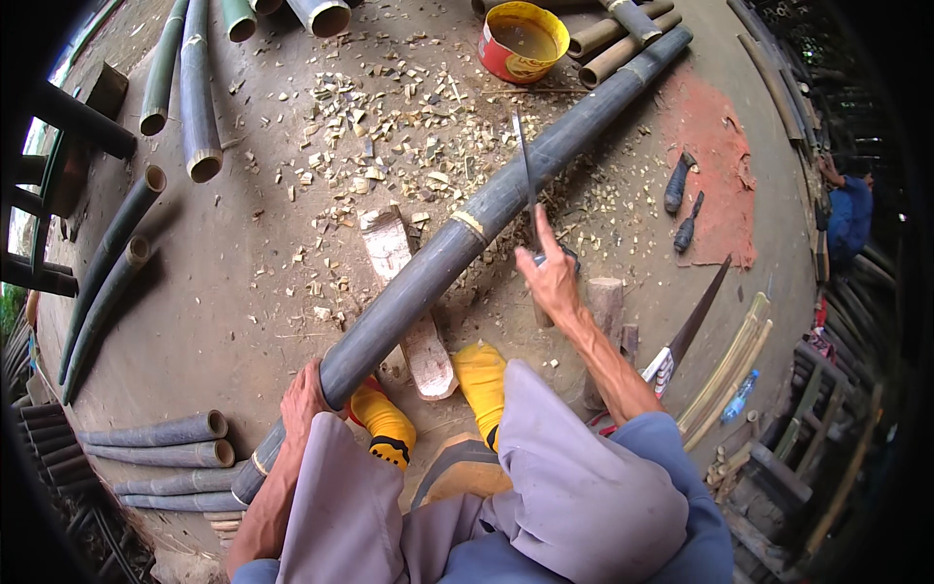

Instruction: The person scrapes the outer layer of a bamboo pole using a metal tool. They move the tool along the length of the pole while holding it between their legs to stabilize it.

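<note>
A long dark bamboo pole (pixel 413 282) lies slantwise from my lap to the far right, with a pale scraped ring around one joint. My left hand (pixel 304 397) is wrapped around its near part beside my knee. In my right hand (pixel 555 277) is a thin, long-bladed knife (pixel 526 156), its index finger stretched along the blade's base. The blade crosses the pole beyond the pale ring; whether it touches the bamboo I cannot tell. Under the pole sits a chopped wooden block (pixel 428 360), between my yellow-covered feet (pixel 480 380).
Wood chips (pixel 365 127) litter the ground. A red and yellow tub (pixel 523 44) of liquid stands at the far side. Cut bamboo poles (pixel 197 97) lie leftward. Two dark-handled tools (pixel 677 183), a handsaw (pixel 696 316) and bamboo strips (pixel 730 375) lie rightward. Another person (pixel 848 219) is far right.
</note>
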`<move>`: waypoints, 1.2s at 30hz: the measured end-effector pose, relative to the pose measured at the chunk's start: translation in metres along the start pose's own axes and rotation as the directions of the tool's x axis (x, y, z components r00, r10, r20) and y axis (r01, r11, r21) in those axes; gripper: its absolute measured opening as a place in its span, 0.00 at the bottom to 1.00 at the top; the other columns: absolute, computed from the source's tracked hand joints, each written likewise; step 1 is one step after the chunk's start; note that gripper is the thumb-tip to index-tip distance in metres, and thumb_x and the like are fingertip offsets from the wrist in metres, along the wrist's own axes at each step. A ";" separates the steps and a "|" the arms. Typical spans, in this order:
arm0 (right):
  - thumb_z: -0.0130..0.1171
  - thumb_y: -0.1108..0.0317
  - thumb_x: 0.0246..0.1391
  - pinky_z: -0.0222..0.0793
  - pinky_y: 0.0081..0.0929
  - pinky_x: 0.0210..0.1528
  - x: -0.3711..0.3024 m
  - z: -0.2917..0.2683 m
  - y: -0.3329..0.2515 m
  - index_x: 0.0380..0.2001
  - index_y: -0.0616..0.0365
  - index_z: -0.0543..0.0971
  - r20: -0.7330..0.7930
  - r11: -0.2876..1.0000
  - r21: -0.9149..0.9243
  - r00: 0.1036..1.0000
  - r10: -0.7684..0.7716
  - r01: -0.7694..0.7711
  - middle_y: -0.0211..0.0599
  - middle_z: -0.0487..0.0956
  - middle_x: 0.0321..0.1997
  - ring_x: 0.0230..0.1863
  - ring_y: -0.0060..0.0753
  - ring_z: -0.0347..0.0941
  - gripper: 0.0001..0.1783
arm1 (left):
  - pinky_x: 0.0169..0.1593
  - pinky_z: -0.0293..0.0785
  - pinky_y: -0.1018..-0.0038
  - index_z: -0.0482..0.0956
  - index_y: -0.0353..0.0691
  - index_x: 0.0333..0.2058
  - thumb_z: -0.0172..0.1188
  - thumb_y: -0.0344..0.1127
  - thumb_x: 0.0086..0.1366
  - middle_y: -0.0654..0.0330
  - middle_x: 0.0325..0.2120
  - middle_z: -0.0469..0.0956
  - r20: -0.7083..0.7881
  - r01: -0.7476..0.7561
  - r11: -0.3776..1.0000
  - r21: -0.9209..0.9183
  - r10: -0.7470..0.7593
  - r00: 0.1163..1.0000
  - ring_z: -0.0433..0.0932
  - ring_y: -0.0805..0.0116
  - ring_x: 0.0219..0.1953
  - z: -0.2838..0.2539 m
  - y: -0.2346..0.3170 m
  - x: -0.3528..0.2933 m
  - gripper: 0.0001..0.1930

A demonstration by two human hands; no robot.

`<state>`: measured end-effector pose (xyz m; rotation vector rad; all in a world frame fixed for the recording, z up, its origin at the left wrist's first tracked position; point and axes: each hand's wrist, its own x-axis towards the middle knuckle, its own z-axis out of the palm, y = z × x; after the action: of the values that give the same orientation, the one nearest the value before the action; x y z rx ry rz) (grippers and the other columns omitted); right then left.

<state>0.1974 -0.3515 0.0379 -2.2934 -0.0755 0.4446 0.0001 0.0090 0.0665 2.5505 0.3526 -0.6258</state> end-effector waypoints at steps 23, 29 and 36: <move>0.55 0.65 0.58 0.73 0.21 0.15 -0.009 -0.005 0.012 0.71 0.47 0.51 -0.004 0.993 -0.081 0.996 -0.090 0.090 0.41 0.79 0.23 0.13 0.24 0.68 0.40 | 0.49 0.73 0.63 0.76 0.38 0.46 0.73 0.40 0.31 0.50 0.38 0.81 0.508 0.098 0.941 -0.323 0.085 0.857 0.80 0.54 0.44 -0.027 -0.024 0.046 0.36; 0.55 0.68 0.57 0.71 0.19 0.14 -0.035 0.012 0.009 0.71 0.43 0.51 0.148 0.874 -0.269 0.914 -0.377 0.404 0.51 0.80 0.48 0.15 0.24 0.73 0.41 | 0.52 0.71 0.66 0.77 0.38 0.48 0.74 0.40 0.29 0.55 0.40 0.81 0.568 0.163 0.881 -0.445 0.137 0.812 0.78 0.61 0.46 -0.013 -0.052 0.050 0.39; 0.56 0.64 0.58 0.75 0.26 0.15 -0.034 0.022 0.012 0.71 0.47 0.51 0.227 0.859 -0.199 0.875 -0.428 0.472 0.54 0.79 0.50 0.16 0.28 0.73 0.41 | 0.52 0.71 0.65 0.74 0.38 0.50 0.73 0.38 0.31 0.51 0.40 0.80 0.520 0.125 0.908 -0.399 0.111 0.847 0.78 0.55 0.46 -0.023 -0.038 0.046 0.40</move>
<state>0.1566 -0.3514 0.0251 -2.3706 -0.7862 0.4025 0.0347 0.0590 0.0463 1.8653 0.2607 -1.0969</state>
